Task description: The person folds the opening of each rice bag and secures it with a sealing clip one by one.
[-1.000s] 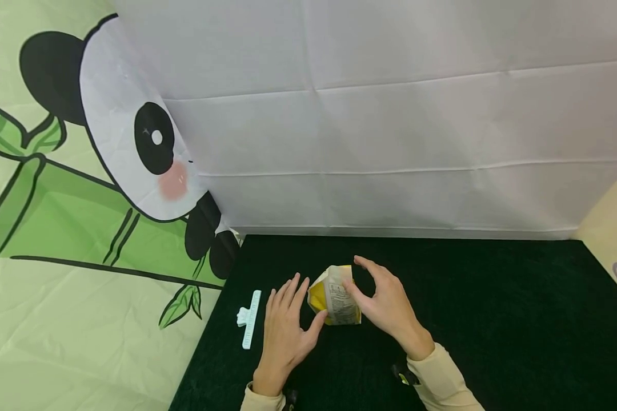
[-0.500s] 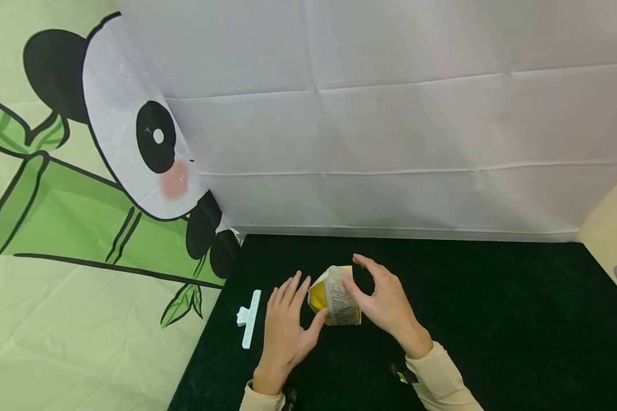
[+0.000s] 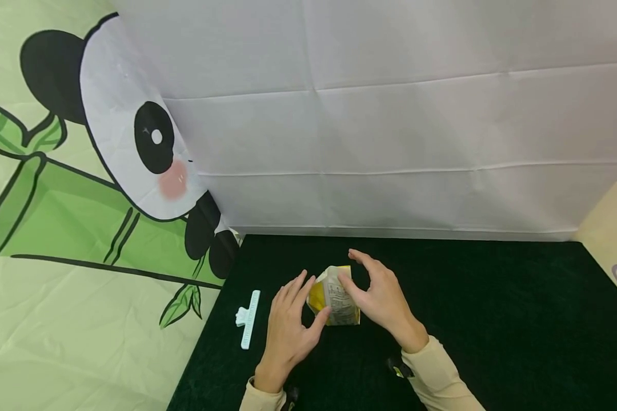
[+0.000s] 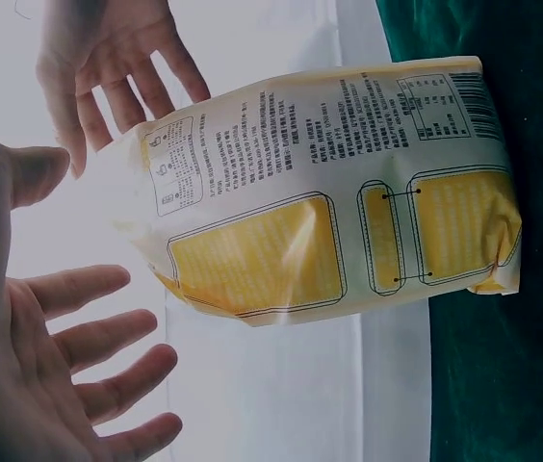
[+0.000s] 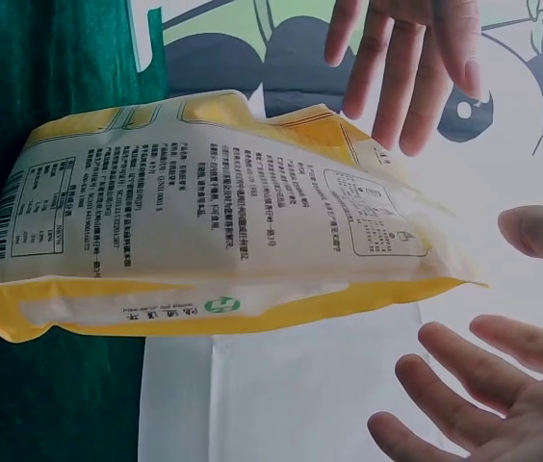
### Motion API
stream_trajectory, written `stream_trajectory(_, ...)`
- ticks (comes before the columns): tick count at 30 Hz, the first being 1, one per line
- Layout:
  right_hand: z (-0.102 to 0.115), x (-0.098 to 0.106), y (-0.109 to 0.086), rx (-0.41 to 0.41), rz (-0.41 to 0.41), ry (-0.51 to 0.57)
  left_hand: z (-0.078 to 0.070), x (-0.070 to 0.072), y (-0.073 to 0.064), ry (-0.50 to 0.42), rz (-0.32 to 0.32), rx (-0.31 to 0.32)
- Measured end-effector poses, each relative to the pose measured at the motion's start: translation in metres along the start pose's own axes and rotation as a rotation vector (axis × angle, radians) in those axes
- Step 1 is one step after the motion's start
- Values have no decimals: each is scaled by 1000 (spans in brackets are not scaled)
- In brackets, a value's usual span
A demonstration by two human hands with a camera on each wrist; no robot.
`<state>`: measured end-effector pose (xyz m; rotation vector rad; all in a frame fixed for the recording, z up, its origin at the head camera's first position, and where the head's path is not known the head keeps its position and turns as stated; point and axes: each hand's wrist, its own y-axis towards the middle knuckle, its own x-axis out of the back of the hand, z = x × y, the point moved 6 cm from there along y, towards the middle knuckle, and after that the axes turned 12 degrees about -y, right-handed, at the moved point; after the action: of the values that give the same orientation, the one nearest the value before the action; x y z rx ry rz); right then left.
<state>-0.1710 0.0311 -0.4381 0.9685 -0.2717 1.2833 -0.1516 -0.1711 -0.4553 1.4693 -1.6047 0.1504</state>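
Observation:
A yellow and white printed food bag point(image 3: 340, 311) stands upright on the dark green cloth, its top narrowing. My left hand point(image 3: 291, 331) is spread at its left side, fingers nearly straight, with the thumb overlapping the bag's lower edge in the head view. On the other side, my right hand point(image 3: 384, 297) holds its thumb and fingers apart around the upper corner. Both wrist views show a gap between the fingers and the bag point(image 4: 262, 260); neither hand grips it. The right wrist view shows a yellow side seam on the bag point(image 5: 175, 221).
A light blue bag-sealing clip point(image 3: 249, 322) lies left of my left hand, near the table's left edge. White cloth point(image 3: 391, 142) hangs behind the table point(image 3: 493, 319). A green panda-print cloth point(image 3: 82, 319) hangs at the left.
Both hands have shifted slightly: the left a little to the right, nearer the bag, and the right a little up and left. The bag and clip stay in place.

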Motion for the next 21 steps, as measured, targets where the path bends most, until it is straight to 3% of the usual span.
stream_trajectory(12, 11, 2, 8, 36, -16, 10, 2, -2, 3, 50, -31, -7)
stream_trajectory(21, 15, 2, 11, 51, -14, -8, 5, -4, 7, 9, -71, -4)
